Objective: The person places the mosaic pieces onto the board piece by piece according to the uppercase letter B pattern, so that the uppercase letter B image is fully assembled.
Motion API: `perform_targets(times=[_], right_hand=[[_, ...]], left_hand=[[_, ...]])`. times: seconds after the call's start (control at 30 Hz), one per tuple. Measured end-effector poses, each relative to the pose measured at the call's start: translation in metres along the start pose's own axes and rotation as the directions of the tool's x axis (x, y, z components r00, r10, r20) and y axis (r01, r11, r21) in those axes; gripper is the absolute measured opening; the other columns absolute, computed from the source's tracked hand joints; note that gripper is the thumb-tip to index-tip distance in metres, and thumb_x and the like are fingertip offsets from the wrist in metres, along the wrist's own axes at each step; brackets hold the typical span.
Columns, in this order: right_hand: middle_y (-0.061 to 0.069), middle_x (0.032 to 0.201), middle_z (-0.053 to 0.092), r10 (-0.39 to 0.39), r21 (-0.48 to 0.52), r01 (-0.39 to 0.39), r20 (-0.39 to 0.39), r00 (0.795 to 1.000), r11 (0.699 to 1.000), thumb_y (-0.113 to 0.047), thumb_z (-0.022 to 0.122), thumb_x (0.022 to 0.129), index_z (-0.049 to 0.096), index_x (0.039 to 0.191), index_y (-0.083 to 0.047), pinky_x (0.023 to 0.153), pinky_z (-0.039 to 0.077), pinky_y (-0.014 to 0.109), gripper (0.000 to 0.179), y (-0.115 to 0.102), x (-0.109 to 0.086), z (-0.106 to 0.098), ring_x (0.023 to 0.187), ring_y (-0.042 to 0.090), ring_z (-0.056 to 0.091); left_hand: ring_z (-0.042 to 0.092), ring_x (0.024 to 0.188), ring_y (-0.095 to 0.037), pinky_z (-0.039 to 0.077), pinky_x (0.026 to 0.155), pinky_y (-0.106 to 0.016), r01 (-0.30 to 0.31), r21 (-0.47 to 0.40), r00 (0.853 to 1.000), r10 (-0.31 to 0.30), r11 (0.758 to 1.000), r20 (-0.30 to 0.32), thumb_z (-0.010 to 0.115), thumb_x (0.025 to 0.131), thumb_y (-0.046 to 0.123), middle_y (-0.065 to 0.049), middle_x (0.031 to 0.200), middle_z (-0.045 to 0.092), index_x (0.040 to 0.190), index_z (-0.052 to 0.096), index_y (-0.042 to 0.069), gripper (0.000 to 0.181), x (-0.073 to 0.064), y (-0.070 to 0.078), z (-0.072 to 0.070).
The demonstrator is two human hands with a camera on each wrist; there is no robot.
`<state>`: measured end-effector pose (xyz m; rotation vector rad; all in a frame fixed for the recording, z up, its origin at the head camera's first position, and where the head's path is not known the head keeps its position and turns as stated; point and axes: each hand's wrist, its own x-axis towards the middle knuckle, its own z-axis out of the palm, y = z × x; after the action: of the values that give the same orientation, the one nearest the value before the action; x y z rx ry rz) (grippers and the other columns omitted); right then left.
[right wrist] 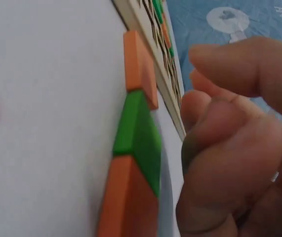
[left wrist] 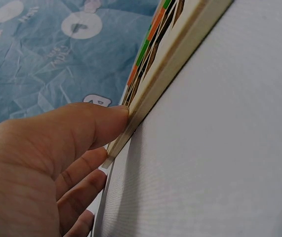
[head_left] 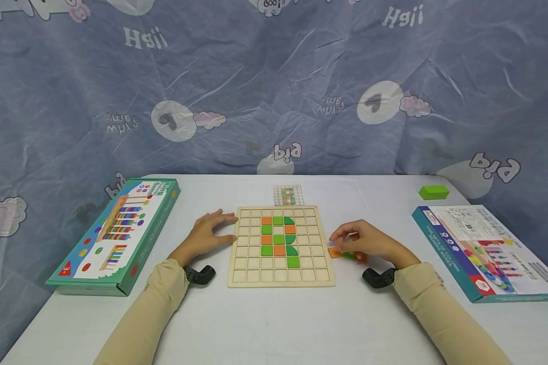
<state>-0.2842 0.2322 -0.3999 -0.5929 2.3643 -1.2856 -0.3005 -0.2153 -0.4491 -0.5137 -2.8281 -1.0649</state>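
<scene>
A wooden grid board [head_left: 280, 284] lies mid-table, with orange and green square tiles and darker green rounded pieces set in its cells. At its left edge, my left hand [head_left: 205, 232] touches the rim with thumb and fingertips, fingers mostly straight; the thumb [left wrist: 108, 123] presses the side in the left wrist view. Just right of the board, my right hand [head_left: 364, 238] hovers over loose tiles, its fingers loosely curled and nothing visible between them. In the right wrist view, a green tile [right wrist: 136, 126] lies between two orange tiles [right wrist: 137, 61], beside the fingers.
Behind the board lies a small pattern card [head_left: 288, 195] with a coloured grid. A boxed ring game [head_left: 118, 233] is at the left, another toy box [head_left: 493, 253] at the right. Beyond that sits a green block [head_left: 434, 192]. A blue printed cloth [head_left: 274, 91] hangs behind the table.
</scene>
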Motion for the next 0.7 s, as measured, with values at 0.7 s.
perform_targets(times=[0.7], right_hand=[[0.000,0.091,0.063,-0.026,-0.197,0.025,-0.004,1.000,0.980,-0.007,0.085,0.089,0.077,0.105,-0.002,0.057,0.041,0.022,0.019,0.0098,0.0030,-0.0006,0.061,0.009,0.048]], left_hand=[[0.033,0.160,-0.043,0.012,0.133,-0.060,-0.004,0.003,1.000,0.004,1.000,0.004,0.084,0.091,0.024,-0.015,0.157,0.059,0.142,0.070,0.006,0.056,0.0003,-0.0003,-0.0001]])
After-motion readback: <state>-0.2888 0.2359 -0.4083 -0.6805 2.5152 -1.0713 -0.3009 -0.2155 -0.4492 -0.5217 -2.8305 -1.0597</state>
